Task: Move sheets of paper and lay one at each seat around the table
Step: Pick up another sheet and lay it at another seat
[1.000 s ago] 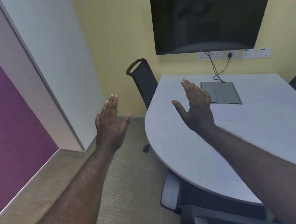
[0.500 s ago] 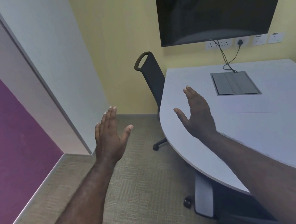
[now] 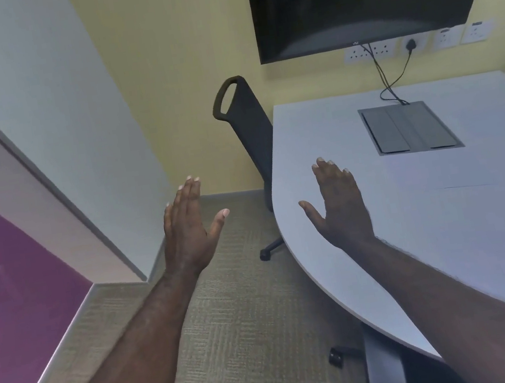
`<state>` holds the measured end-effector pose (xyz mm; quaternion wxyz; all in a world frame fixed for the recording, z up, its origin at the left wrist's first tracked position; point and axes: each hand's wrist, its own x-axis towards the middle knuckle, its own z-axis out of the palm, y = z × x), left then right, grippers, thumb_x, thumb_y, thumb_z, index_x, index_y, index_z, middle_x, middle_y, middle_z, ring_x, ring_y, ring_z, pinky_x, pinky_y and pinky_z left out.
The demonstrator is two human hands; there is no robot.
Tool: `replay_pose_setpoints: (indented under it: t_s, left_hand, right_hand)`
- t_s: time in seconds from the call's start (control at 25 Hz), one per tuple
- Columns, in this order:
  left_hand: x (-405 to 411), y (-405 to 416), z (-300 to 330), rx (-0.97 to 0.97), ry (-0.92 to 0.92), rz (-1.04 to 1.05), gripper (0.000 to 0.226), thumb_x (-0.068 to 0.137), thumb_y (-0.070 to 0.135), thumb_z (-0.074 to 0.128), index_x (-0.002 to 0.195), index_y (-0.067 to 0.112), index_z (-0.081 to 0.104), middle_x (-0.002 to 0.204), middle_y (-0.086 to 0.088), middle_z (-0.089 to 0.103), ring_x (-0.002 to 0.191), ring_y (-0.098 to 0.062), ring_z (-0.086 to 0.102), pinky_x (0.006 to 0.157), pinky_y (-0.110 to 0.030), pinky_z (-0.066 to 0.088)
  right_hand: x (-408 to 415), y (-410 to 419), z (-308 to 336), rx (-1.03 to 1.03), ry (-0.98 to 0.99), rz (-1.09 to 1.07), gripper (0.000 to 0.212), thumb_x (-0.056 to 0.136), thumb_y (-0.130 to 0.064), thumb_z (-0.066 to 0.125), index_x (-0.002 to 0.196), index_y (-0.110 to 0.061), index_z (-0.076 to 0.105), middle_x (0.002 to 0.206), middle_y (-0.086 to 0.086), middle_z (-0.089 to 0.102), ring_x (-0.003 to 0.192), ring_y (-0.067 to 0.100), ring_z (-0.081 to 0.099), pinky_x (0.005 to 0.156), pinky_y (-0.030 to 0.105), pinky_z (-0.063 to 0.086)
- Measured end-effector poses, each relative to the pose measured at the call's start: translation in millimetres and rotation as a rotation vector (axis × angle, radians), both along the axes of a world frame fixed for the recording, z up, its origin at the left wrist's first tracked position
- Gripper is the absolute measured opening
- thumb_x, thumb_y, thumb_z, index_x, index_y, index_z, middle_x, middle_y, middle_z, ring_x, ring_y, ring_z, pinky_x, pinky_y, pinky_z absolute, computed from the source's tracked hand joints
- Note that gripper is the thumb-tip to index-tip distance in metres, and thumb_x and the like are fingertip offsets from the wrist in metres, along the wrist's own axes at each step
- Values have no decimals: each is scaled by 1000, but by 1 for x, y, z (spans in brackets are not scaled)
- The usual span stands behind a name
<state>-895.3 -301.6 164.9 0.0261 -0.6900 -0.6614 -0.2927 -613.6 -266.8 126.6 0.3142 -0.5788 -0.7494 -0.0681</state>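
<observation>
My right hand (image 3: 340,207) hovers flat and empty over the rounded near end of the pale table (image 3: 449,244), fingers spread. Just past its fingertips, to the right, I can make out a white sheet of paper (image 3: 457,170) lying flat on the top, its near edge a faint line. Farther beyond that hand, a grey hatch (image 3: 410,127) sits flush in the surface, with a black cable (image 3: 392,95) running into its far edge.

One white sheet (image 3: 458,175) lies flat on my table (image 3: 451,260), near the floor box; its near edge shows faintly; chair (image 3: 248,126) tucked at the table's far-left edge.
</observation>
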Motion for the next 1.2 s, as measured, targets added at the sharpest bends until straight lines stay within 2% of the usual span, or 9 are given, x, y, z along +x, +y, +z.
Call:
replay_pose_setpoints:
  t_s: [0.24,0.4,0.6,0.72,0.84,1.08,1.2]
  left_hand:
    - [11,75,-20,-66,11,-108,75,94,52,48,155,21,17,163,1,16,150,-18,13,121,-48,11]
    - [19,125,-34,-102,-13,-198,75,94,53,47,155,21,17,163,2,17,150,-16,13,122,-46,9]
    - [23,203,-41,-109,-27,-355,75,93,59,39,154,19,19,162,0,21,149,-18,17,121,-47,13]
    - [20,254,-44,-135,-50,-435,78,92,63,35,154,20,19,162,2,21,149,-18,17,121,-48,13]
    - [26,294,-49,-147,-65,-507,75,94,59,41,155,20,19,162,2,21,149,-18,18,121,-48,14]
    - [64,360,-62,-167,-79,-650,74,95,57,42,154,18,21,161,1,23,149,-18,20,122,-45,11]
    - [94,389,-69,-179,-61,-729,75,95,58,39,155,18,19,162,2,21,149,-17,18,122,-43,10]
  right_hand:
    - [0,40,-25,-97,-20,-91,67,96,-46,46,149,-10,26,158,9,29,147,27,25,121,45,16]
    - [-1,66,-39,-123,19,-168,69,95,-53,32,150,-12,22,159,8,28,147,25,24,121,45,18]
    - [-3,110,-45,-95,125,-301,67,97,-40,49,151,-8,23,159,8,28,148,22,22,122,37,11]
    - [-11,136,-44,-72,204,-404,67,97,-38,50,151,-8,24,158,8,29,148,20,22,121,32,9]
    - [-19,153,-48,-43,259,-511,67,97,-40,47,151,-8,24,158,7,29,147,18,22,121,28,7]
    - [-6,182,-55,-7,289,-671,64,97,-33,52,149,-6,28,157,8,31,146,20,25,121,38,18]
    - [13,197,-61,14,320,-737,63,96,-32,53,149,-6,30,156,8,33,146,19,26,120,39,21]
